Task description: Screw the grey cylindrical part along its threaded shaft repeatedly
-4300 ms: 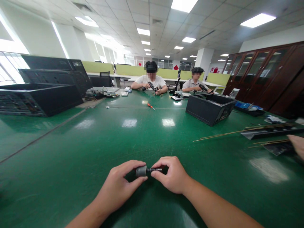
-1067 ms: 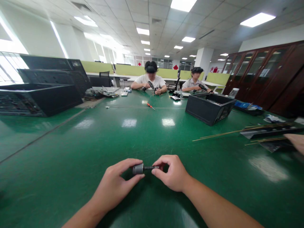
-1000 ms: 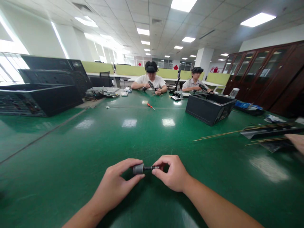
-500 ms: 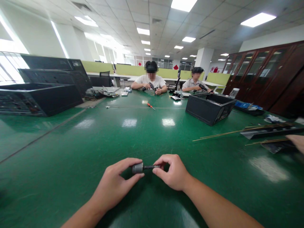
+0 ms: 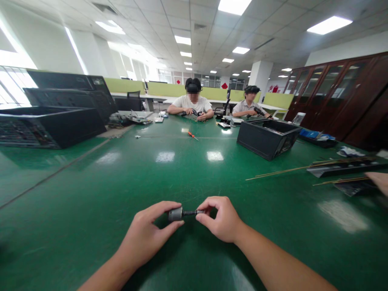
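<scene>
My left hand (image 5: 145, 232) pinches a small grey cylinder (image 5: 175, 214) between thumb and fingers, just above the green table (image 5: 169, 182). A thin dark shaft (image 5: 190, 213) sticks out of the cylinder's right end. At the shaft's far end, my right hand (image 5: 220, 218) grips the tip between thumb and forefinger. Cylinder and shaft lie roughly level and in line, bridging both hands. What kind of part it is, I cannot make out.
A red-handled screwdriver (image 5: 192, 135) lies further back. A black computer case (image 5: 266, 139) stands back right, with thin rods (image 5: 281, 173) before it. More cases (image 5: 69, 125) are at left. Two people (image 5: 194, 103) work across the table. A hand (image 5: 378, 182) shows at the right edge.
My right fingers have shifted very slightly along the shaft tip. My left hand holds the cylinder in the same place. Across the table, a co-worker's hands and tool have moved a little.
</scene>
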Demonstrator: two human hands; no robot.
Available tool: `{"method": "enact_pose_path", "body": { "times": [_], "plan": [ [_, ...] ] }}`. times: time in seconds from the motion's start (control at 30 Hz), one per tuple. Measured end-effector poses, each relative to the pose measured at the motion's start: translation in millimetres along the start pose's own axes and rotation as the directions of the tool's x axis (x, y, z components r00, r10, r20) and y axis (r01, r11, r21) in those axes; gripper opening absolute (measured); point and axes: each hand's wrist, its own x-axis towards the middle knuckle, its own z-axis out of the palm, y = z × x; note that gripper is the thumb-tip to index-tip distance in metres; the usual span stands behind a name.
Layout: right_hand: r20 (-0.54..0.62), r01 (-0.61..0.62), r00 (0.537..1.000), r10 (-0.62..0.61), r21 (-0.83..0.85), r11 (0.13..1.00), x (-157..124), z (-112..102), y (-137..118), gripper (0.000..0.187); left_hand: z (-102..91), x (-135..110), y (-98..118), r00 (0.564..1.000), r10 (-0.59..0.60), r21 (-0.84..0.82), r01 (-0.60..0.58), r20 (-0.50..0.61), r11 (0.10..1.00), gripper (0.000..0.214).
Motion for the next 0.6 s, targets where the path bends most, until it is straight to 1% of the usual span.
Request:
{"method": "enact_pose_path", "body": {
  "times": [0.6],
  "plan": [
    [-0.016, 0.021, 1.000, -0.021, -0.007, 1.000, 1.4, -3.0, -2.3, 0.005, -1.5, 0.8, -0.2, 1.000, 0.004, 0.012, -0.004, -0.016, 1.000, 0.026]
  ]
}}
